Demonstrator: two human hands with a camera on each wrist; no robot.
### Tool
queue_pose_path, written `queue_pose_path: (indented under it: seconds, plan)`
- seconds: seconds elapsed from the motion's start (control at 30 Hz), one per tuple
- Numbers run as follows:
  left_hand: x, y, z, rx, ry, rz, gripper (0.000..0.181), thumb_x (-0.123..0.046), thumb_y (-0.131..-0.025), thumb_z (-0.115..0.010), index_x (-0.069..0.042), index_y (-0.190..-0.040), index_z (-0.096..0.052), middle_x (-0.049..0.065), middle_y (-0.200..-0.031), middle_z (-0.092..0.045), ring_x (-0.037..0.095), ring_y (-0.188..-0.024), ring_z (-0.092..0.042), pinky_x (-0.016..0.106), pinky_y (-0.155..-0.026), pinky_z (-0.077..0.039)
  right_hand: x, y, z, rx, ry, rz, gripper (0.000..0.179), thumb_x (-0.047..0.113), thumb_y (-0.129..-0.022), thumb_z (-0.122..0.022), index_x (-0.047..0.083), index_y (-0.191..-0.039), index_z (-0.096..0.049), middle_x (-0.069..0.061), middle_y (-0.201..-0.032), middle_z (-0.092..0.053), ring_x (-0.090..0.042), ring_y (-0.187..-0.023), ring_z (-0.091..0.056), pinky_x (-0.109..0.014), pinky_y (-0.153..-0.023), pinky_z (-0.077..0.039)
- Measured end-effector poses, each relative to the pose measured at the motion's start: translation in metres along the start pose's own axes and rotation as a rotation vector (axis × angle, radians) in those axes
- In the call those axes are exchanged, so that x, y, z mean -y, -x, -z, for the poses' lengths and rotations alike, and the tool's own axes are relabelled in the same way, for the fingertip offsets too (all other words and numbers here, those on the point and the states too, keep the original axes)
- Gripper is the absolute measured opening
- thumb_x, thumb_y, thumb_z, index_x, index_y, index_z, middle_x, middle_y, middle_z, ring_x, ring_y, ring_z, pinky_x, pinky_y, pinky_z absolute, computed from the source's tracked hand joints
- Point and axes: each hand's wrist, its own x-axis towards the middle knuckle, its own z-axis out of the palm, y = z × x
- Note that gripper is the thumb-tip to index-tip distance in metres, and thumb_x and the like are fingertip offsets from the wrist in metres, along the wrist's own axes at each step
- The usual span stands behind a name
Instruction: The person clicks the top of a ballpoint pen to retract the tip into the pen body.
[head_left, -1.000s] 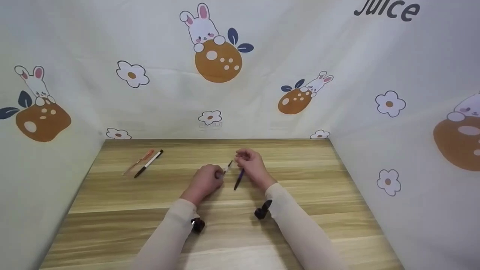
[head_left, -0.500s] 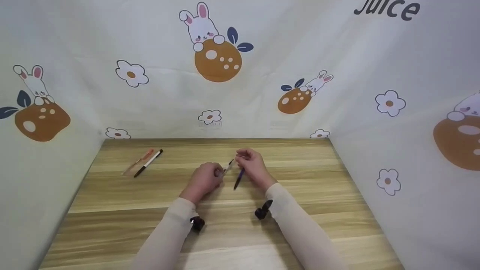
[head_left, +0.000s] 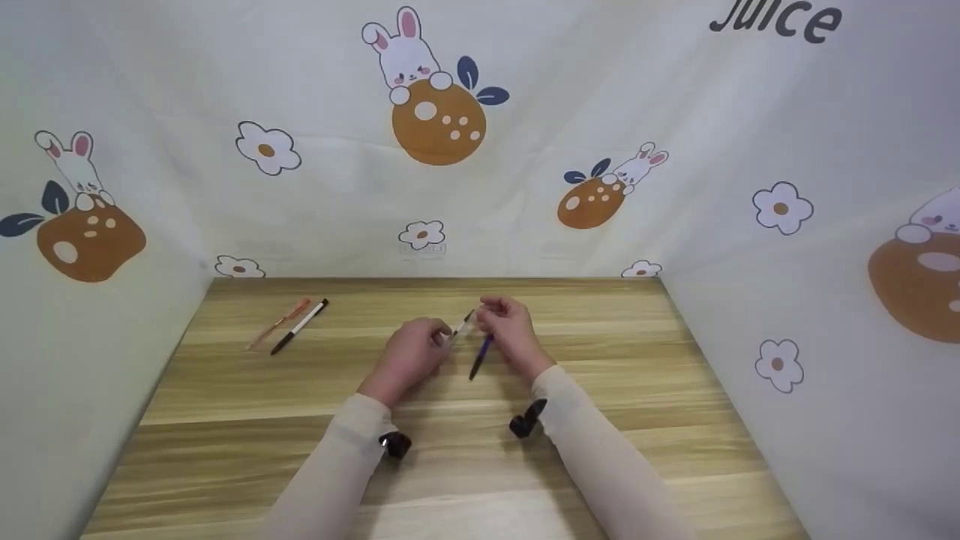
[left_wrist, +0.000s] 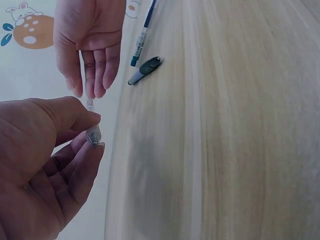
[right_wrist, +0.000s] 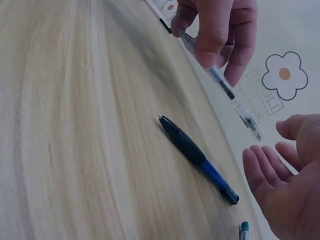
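My left hand pinches a slim clear-barrelled pen between thumb and fingers. Its tip pokes out at one side of the grip, and the barrel has a dark band and a see-through end. My right hand is beside that end with loosely bent fingers; no object shows between them. Whether its fingertips touch the pen is hard to tell. Below the right hand, a blue pen with a black grip lies on the table. A teal-ended pen lies near it, not made out in the head view.
An orange clear pen and a white pen with black ends lie side by side at the table's back left. Printed cloth walls rise along the back and both sides of the wooden table.
My left hand has shifted slightly up and turned a little, and the pen's far end now points further up and right. The right hand has stayed nearly still.
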Motion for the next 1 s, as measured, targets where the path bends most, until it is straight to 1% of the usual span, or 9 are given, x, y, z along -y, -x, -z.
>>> queue_pose_path:
  seconds: [0.2,0.37,0.43,0.53,0.67,0.87,1.0]
  plan:
    - [-0.005,0.001,0.002,0.006,0.007,0.011,0.027,-0.005,-0.091,-0.080,-0.007,-0.118,-0.080,0.004,-0.100,-0.077,0.024,-0.092,-0.070,0.048,-0.087,-0.059,0.000,0.002,-0.003,-0.005,-0.092,-0.054,0.044,-0.002,-0.100,-0.068,-0.016,-0.141,-0.059,-0.017,-0.114,-0.073,-0.025,-0.100,-0.074,-0.038,-0.093,-0.064]
    - [-0.008,0.002,0.001,0.009,0.002,0.010,0.027,-0.004,-0.090,-0.082,-0.007,-0.117,-0.080,0.005,-0.101,-0.077,0.026,-0.094,-0.070,0.048,-0.088,-0.059,0.000,0.005,-0.007,0.019,-0.145,-0.101,0.048,-0.003,-0.099,-0.066,-0.015,-0.145,-0.056,-0.034,-0.131,-0.067,-0.021,-0.096,-0.075,-0.041,-0.097,-0.063]
    - [-0.008,0.002,0.000,0.008,0.000,0.001,0.028,-0.004,-0.090,-0.083,-0.007,-0.117,-0.080,0.005,-0.101,-0.077,0.025,-0.095,-0.070,0.048,-0.088,-0.058,0.001,0.006,-0.009,0.019,-0.155,-0.119,0.047,-0.003,-0.100,-0.067,-0.014,-0.144,-0.056,-0.036,-0.136,-0.065,-0.021,-0.095,-0.076,-0.042,-0.097,-0.063]
    - [-0.009,0.002,0.000,0.020,0.026,0.010,0.028,-0.004,-0.090,-0.082,-0.008,-0.118,-0.080,0.004,-0.098,-0.077,0.023,-0.091,-0.070,0.046,-0.085,-0.059,0.003,0.007,-0.011,0.005,-0.157,-0.129,0.044,-0.003,-0.101,-0.069,-0.014,-0.142,-0.058,-0.030,-0.127,-0.068,-0.021,-0.093,-0.075,-0.040,-0.096,-0.064]
    - [-0.010,0.001,0.000,0.036,0.054,0.029,0.029,-0.004,-0.092,-0.081,-0.008,-0.120,-0.079,0.001,-0.095,-0.076,0.019,-0.085,-0.068,0.042,-0.080,-0.058,0.004,0.006,-0.014,-0.023,-0.161,-0.123,0.042,-0.004,-0.101,-0.070,-0.015,-0.140,-0.059,-0.020,-0.117,-0.070,-0.020,-0.093,-0.075,-0.035,-0.091,-0.064]
    - [-0.010,0.001,0.001,0.047,0.075,0.038,0.029,-0.004,-0.093,-0.080,-0.007,-0.122,-0.078,0.001,-0.095,-0.075,0.019,-0.085,-0.068,0.041,-0.079,-0.059,0.005,0.006,-0.015,-0.042,-0.161,-0.131,0.039,-0.004,-0.101,-0.070,-0.012,-0.138,-0.062,-0.022,-0.119,-0.072,-0.020,-0.091,-0.077,-0.032,-0.086,-0.065]
    - [-0.010,0.001,-0.001,0.046,0.112,0.041,0.029,-0.002,-0.092,-0.080,-0.006,-0.121,-0.078,0.002,-0.095,-0.076,0.020,-0.086,-0.069,0.042,-0.079,-0.059,0.006,0.006,-0.015,-0.038,-0.155,-0.136,0.039,-0.003,-0.101,-0.071,-0.012,-0.138,-0.062,-0.025,-0.123,-0.072,-0.020,-0.090,-0.077,-0.032,-0.087,-0.065]
